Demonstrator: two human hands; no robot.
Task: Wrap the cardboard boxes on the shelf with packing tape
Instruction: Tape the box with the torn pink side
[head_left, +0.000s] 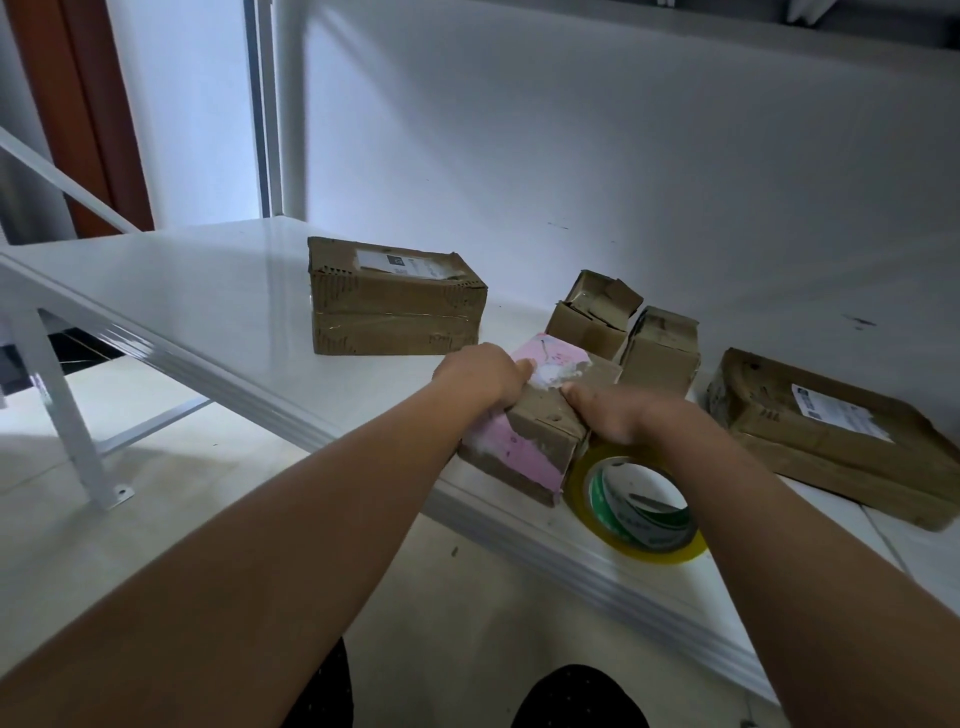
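A small cardboard box with pink paper on it (540, 426) lies near the front edge of the white shelf (218, 312). My left hand (480, 371) grips its left side, fingers curled over the top. My right hand (618, 413) grips its right side, the thumb on top. Under my right wrist a roll of yellowish packing tape (636, 501) lies flat on the shelf, touching the box. A larger taped box with a label (395, 301) sits behind to the left.
Two small torn boxes (597, 312) (662, 351) stand behind the held box. A flat labelled box (836, 436) lies at the right. The shelf's white back wall (623, 156) rises behind them. A white shelf leg (67, 405) and the floor show at left.
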